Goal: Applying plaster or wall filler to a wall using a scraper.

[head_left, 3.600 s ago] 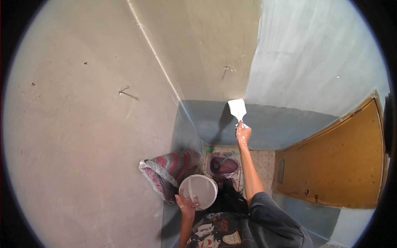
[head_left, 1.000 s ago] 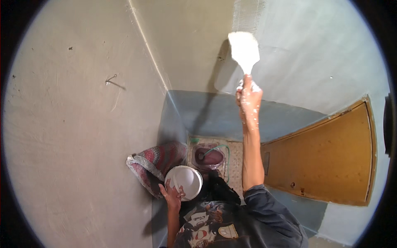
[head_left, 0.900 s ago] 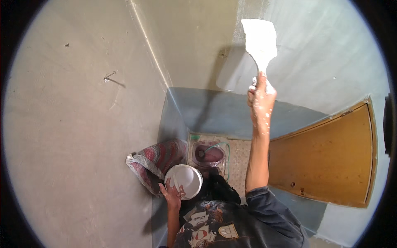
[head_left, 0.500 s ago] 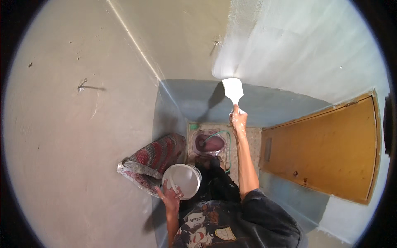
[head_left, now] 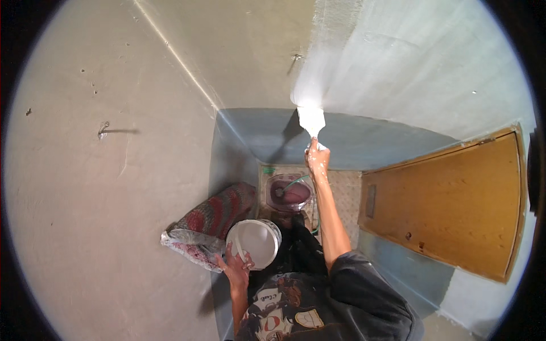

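Observation:
My right hand (head_left: 317,160), spotted with white paint, is closed around the handle of a wide paintbrush (head_left: 311,120). The brush is coated white and points away from me, its bristle end at the lower edge of a fresh white patch (head_left: 318,79) on the far wall. Low in front of me, my left hand (head_left: 236,270) grips the near left rim of a white bucket (head_left: 267,250). The bucket's pale inside shows, with its handle strip lying near my fingers. How much paint is in it I cannot tell.
Left of the bucket leans a red and grey patterned sack (head_left: 207,219). A squat toilet (head_left: 291,193) with a green hose (head_left: 296,181) is set in the floor ahead. A brown wooden door (head_left: 449,204) stands at right. Hooks stick out of the left wall (head_left: 62,199) and far wall.
The brush and my right hand have shifted slightly left along the lower edge of the white patch. The bucket has moved a little up and right with my left hand on it.

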